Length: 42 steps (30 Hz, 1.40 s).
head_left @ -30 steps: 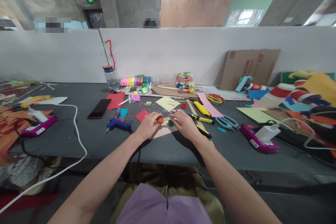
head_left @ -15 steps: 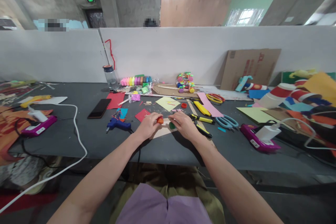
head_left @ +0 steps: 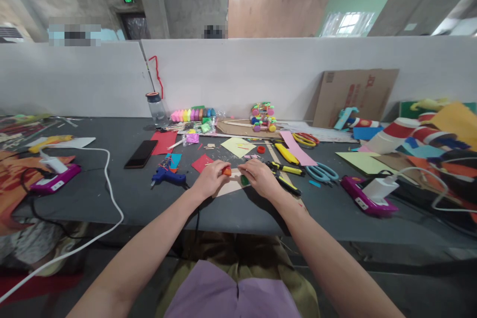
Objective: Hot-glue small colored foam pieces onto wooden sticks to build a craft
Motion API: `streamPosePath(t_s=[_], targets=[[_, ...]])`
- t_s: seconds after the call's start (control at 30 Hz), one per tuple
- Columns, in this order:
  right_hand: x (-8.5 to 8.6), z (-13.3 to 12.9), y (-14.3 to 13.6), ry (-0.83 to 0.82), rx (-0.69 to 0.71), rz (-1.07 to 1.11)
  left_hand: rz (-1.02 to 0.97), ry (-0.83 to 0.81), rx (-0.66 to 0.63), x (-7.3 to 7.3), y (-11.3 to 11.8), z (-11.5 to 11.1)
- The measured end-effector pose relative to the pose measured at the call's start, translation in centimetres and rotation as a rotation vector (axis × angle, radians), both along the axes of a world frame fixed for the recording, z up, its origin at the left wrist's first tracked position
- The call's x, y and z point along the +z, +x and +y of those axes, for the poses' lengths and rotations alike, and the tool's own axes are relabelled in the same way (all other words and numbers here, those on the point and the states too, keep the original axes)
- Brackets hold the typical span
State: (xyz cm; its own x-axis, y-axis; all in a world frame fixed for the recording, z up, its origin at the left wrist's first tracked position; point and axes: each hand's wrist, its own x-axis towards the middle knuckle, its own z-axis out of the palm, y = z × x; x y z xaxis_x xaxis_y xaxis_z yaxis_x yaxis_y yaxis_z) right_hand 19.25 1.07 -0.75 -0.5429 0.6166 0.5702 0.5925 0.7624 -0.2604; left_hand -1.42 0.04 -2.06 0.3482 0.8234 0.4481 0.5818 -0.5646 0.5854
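Observation:
Over a light wooden board (head_left: pixel 228 188) at the table's front middle, both my hands are close together. My left hand (head_left: pixel 211 178) is closed on a small orange piece (head_left: pixel 226 171). Across a narrow gap, my right hand (head_left: pixel 261 177) has its fingertips pinched together; what they hold, if anything, is too small to tell. A dark green piece (head_left: pixel 244 179) lies just under its fingers. Behind the hands are a pale yellow sheet (head_left: pixel 238 147) with thin sticks on it and a red ring (head_left: pixel 261 149). A red paper (head_left: pixel 202 163) lies beside my left hand.
Left of my hands are a blue glue gun (head_left: pixel 168 177) and a phone (head_left: pixel 140 154). Pliers (head_left: pixel 288 169), blue-handled scissors (head_left: pixel 321 172) and a purple power strip (head_left: pixel 368 198) lie to the right. A colourful stick model (head_left: pixel 263 117) stands at the back.
Both hands stay almost in place. The fingers of my right hand have shifted very slightly to the left.

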Motion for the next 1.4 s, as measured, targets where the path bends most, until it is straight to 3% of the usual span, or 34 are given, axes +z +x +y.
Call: streamPosePath(t_s=[0.43,0.67,0.9,1.4], targets=[[0.22,-0.34,-0.09,-0.060,-0.038,-0.024,0.028,-0.027,0.023,0.41,0.08,-0.23],[0.44,-0.04,0.45,-0.181,-0.261,0.113,0.058,-0.008,0.048,0.80,0.10,-0.31],[0.14,0.26,0.57,-0.199,-0.198,0.067,0.071,-0.034,0.088,0.71,0.08,-0.16],[0.42,0.01,0.52,-0.210,-0.197,-0.001,0.124,-0.048,0.127,0.01,0.26,-0.07]])
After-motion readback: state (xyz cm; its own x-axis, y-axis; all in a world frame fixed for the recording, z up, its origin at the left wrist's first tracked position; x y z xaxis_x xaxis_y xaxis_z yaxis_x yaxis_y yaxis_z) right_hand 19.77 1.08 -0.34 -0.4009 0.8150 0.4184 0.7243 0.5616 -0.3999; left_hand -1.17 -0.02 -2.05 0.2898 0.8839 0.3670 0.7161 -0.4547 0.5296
